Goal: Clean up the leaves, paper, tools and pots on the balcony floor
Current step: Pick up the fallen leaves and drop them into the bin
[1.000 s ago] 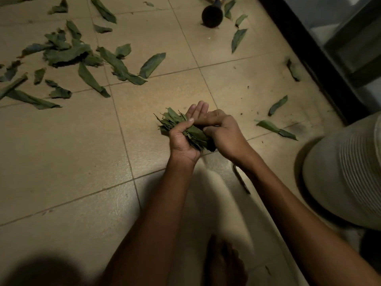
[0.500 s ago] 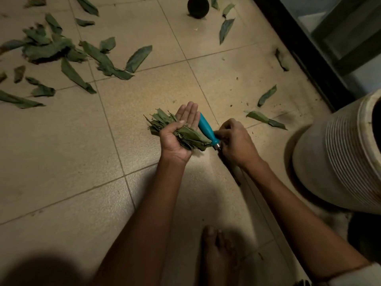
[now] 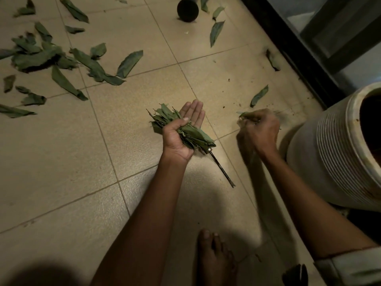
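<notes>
Over the floor: your left hand [image 3: 179, 137] holds the bundle of leaves [image 3: 181, 129], thumb pressed across it, fingers [image 3: 193, 112] straight underneath.
Bundle axis: stems point up-left, leaf tips down-right.
Tool: thin metal shaft [image 3: 221, 170] pokes from beneath the bundle, slanting down-right; its handle is hidden.
Right hand: your right hand [image 3: 258, 129] is blurred, curled around a leaf beside the pot [image 3: 329, 162].
Pot: pale, ribbed, tilted, dark inside; contents can't be made out.
Floor: loose leaves [image 3: 61, 58] lie scattered up-left.
Change: half a second ago your right hand pinched the tool at the bundle; it's now apart, near the pot.
</notes>
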